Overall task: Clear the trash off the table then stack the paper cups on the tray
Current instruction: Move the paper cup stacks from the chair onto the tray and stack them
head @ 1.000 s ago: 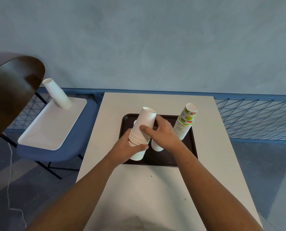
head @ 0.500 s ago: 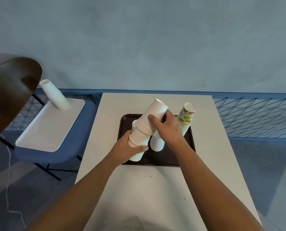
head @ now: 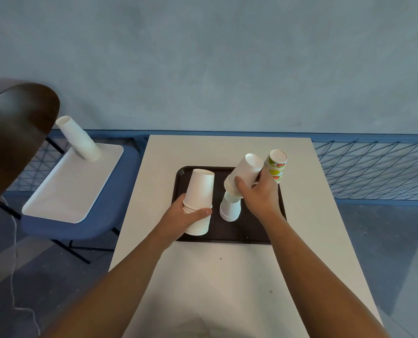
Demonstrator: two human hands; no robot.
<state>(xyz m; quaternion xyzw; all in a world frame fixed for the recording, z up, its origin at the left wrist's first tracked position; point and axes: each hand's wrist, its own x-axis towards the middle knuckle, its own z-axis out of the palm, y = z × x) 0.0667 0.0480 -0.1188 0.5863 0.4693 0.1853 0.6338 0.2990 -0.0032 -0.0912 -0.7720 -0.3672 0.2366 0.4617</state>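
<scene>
A dark brown tray (head: 227,237) lies on the far half of the pale table (head: 227,284), about midway between its left and right edges. All the cups on the table stand on or above this tray.

The left hand (head: 186,217) grips a tall stack of white paper cups (head: 200,189). The stack stands upside down on the tray's left side, close to its near edge. The fingers are curled round the lower part of the stack, and the thumb lies across the front, just under a band of rims.

The right hand (head: 256,195) holds a second white stack (head: 247,169), which tilts towards the table's far right corner. The thumb presses the near side and the fingers wrap behind, so the stack is pinched just above its rims. Its open end meets the top of a short white stack (head: 230,209) standing upside down near the tray's middle. Whether it is seated over that stack I cannot tell.

A stack of printed cups (head: 277,164) rises at the tray's far right corner, just behind the right hand.

Off the table's left edge, a blue chair (head: 81,230) carries a white tray (head: 64,191) with a leaning stack of white cups (head: 78,139) on it. A dark rounded object (head: 15,137) fills the left side of the view.
</scene>
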